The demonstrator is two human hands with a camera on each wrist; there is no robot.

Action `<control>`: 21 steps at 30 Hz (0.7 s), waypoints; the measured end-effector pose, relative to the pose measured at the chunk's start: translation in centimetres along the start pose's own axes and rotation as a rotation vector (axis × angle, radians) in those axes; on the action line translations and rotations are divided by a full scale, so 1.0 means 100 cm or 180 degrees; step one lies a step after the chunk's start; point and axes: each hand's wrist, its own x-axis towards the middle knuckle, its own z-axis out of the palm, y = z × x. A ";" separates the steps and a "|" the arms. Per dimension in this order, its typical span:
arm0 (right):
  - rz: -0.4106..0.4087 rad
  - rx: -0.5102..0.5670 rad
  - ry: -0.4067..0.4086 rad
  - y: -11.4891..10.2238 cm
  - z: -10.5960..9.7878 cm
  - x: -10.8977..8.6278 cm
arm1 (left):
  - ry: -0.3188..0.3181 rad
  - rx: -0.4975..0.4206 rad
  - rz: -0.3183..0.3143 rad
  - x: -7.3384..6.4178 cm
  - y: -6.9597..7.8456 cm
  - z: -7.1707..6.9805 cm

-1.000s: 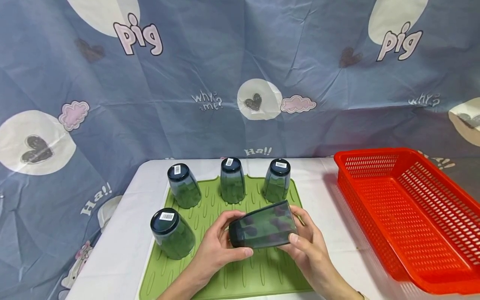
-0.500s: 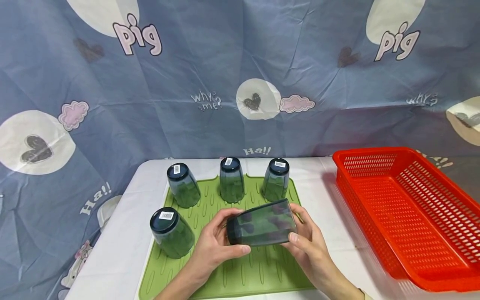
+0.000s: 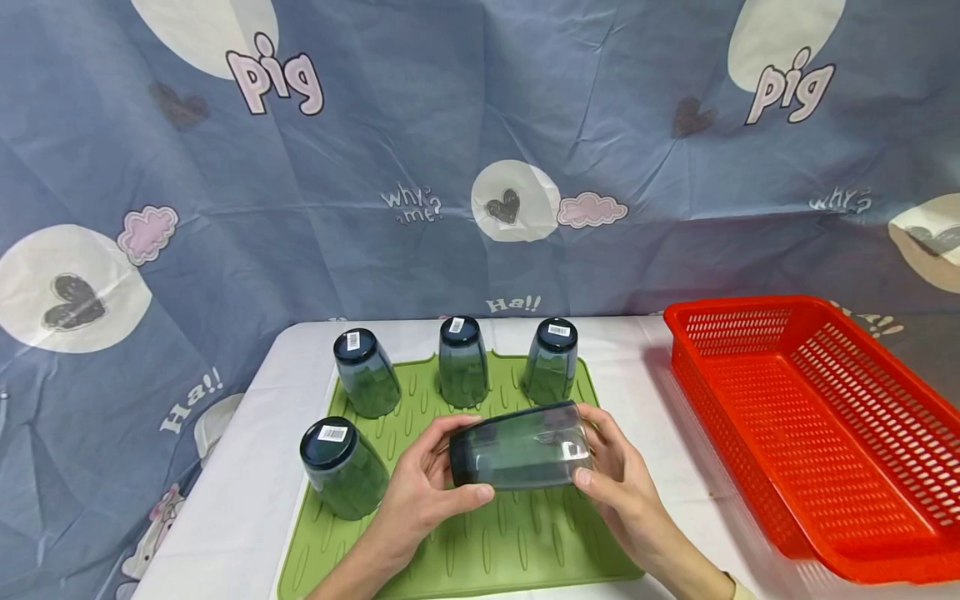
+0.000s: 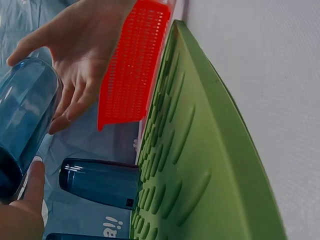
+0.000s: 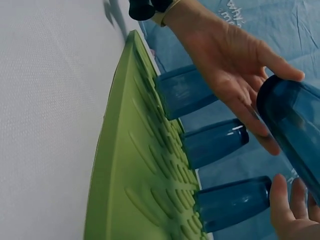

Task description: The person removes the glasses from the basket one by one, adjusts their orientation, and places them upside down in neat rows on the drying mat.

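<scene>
A dark blue-grey drinking glass [image 3: 521, 448] lies on its side in the air, held between both hands above the green ridged mat [image 3: 517, 550]. My left hand [image 3: 427, 483] grips its thick base end, thumb in front and fingers behind. At the rim end, my right hand [image 3: 618, 479] holds it with the thumb at the near edge. In the left wrist view the held glass [image 4: 25, 115] tilts between both hands. Four like glasses stand upside down on the mat: back left [image 3: 367, 375], back middle [image 3: 463, 367], back right [image 3: 551, 367] and front left [image 3: 347, 475].
A red perforated basket [image 3: 813, 442] sits on the white-covered table [image 3: 232, 467] to the right of the mat. Behind the table hangs a blue printed cloth [image 3: 420, 150]. White labels show on the bases of the upturned glasses.
The held glass and my left hand have shifted slightly left. The glass has turned a little, and a bright reflection now shows near its rim. The upturned glasses stay in place.
</scene>
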 end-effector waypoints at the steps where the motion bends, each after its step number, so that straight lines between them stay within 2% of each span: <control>1: -0.0002 -0.0038 0.0000 0.000 0.000 0.000 | -0.0004 -0.0029 0.0013 0.000 0.000 0.000; 4: -0.0024 -0.0197 -0.0004 -0.001 -0.001 0.000 | 0.0061 -0.0076 0.0035 -0.001 0.003 0.000; 10: -0.0215 -0.0537 0.0019 -0.004 -0.003 0.002 | 0.0331 -0.0029 0.0021 -0.002 0.006 0.000; 18: -0.0776 -0.0773 -0.0092 -0.022 -0.017 0.010 | 0.0570 0.0026 0.0080 0.000 0.012 -0.003; 21: -0.0869 -0.0814 -0.0029 -0.030 -0.020 0.011 | 0.0645 0.0079 0.0103 0.001 0.014 -0.004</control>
